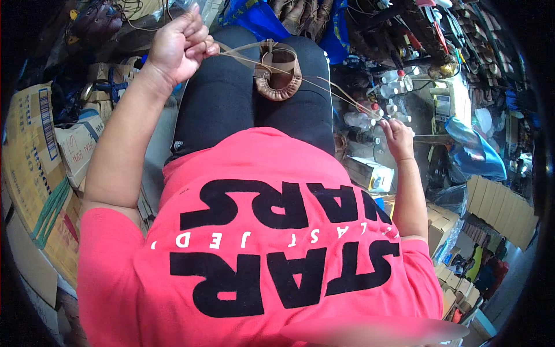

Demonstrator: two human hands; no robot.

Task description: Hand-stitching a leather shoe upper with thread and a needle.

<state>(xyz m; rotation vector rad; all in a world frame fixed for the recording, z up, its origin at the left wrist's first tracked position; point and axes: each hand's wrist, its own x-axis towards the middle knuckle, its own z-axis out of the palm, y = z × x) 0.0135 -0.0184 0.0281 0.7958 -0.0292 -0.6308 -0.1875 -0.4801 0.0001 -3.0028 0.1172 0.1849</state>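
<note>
A brown leather shoe (267, 91) with a puckered, stitched toe rests on my thighs, its opening facing up. Pale thread (335, 88) runs from it to both sides. Raised at the upper left, my left hand (182, 46) is closed on the thread, fingers curled. Out to the right, my right hand (399, 139) pinches the other stretch of thread between thumb and fingers. The strands look taut between the shoe and my two hands. Whether needles are at the thread ends, I cannot tell.
Several clear bottles (390, 89) stand near my right hand, with a small white box (370, 173) below them. Cardboard boxes (32, 156) line the left side. Beyond my knees lies a blue bag (248, 14) next to brown shoes (298, 17). More shoes and tools crowd the far right.
</note>
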